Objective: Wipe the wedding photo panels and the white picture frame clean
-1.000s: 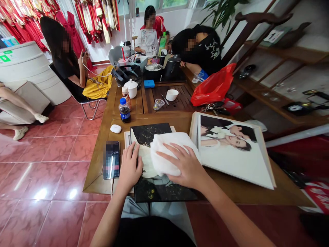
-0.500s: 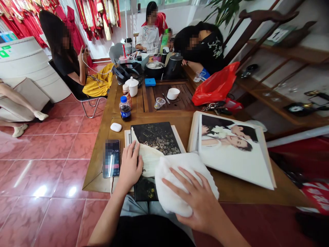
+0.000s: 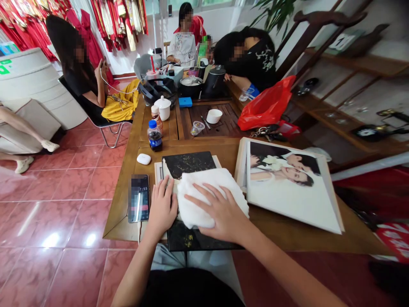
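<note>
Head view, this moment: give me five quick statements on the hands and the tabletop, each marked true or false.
1. The right hand rests on the white cloth. True.
2. The left hand lies on top of the white cloth too. False: it rests just left of it, over the left edge of the dark print.
3. The phone lies left of the left hand. True.
4. The blue-capped bottle is tipped on its side. False: it stands upright.
5. The couple photo is right of the white cloth. True.
</note>
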Available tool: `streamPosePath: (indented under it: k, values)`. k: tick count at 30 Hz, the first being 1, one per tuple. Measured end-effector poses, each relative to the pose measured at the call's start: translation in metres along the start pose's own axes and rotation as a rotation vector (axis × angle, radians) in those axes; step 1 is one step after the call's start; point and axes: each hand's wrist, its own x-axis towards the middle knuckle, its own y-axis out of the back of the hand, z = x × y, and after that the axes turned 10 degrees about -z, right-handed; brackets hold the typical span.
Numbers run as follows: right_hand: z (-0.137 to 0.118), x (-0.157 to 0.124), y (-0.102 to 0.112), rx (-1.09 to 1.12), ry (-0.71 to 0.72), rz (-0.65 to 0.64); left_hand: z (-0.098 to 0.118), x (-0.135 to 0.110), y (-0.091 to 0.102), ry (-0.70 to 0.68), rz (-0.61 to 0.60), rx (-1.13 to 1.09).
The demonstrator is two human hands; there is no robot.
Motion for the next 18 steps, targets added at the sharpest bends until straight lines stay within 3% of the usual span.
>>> streamPosePath:
  k: [10,14,18]
  values:
    - [0.054,0.092,0.018,0.007,-0.077,0.027,-0.001,-0.001,0.000,0.003,0.001,0.002]
    - [0.058,0.108,0.018,0.016,-0.091,0.052,-0.001,-0.001,-0.001,0.011,0.007,-0.001]
    - [0.059,0.107,0.017,0.017,-0.049,0.051,0.000,-0.001,-0.002,0.013,0.001,0.008]
